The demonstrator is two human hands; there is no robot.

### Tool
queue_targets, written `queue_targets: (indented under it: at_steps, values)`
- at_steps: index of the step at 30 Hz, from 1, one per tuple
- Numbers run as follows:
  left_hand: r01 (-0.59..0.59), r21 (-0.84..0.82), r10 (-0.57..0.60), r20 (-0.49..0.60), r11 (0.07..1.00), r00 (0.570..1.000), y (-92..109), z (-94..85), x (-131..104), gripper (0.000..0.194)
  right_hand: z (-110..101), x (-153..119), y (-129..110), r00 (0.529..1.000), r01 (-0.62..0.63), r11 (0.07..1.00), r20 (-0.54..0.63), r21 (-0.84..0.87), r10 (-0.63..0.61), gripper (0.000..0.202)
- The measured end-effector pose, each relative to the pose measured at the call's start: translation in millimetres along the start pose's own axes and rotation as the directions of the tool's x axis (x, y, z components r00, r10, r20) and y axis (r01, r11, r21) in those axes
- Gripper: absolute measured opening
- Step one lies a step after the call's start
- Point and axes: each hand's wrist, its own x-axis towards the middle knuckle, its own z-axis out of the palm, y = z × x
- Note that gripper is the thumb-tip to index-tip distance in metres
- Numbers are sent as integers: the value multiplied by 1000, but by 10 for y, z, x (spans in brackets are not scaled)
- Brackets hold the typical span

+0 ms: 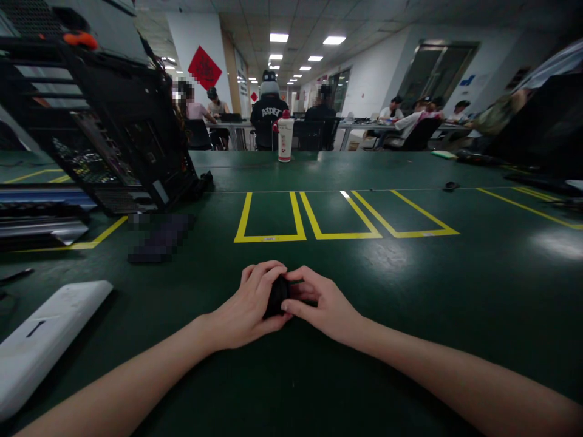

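A small black object (276, 298), rounded where it shows, sits between my two hands near the middle of the green table (291, 388). Its kind is hard to make out, since my fingers cover much of it. My left hand (248, 305) wraps around it from the left, thumb low at the near side and fingers over the top. From the right, my right hand (328, 303) grips its edge, with the thumb at the near side and the fingertips at the upper side.
Yellow tape outlines (298, 235) mark the table beyond my hands. At left stand an open black computer case (122, 133) and a white box-like object (50, 340). A white bottle (285, 141) stands at the far edge; a small black ring (451, 186) lies right. Several people sit beyond.
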Motion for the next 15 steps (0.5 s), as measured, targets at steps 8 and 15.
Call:
queue_targets:
  at_steps: [8,15]
  values:
    - [5,2,-5,-26,1000,1000,-13,28,5,62,-35,50,-20,994,-105,986,-9,129,107,22]
    - [0,7,0,-9,1000,1000,-30,28,-2,62,-26,-11,-1,999,26,992,-15,-121,-28,27]
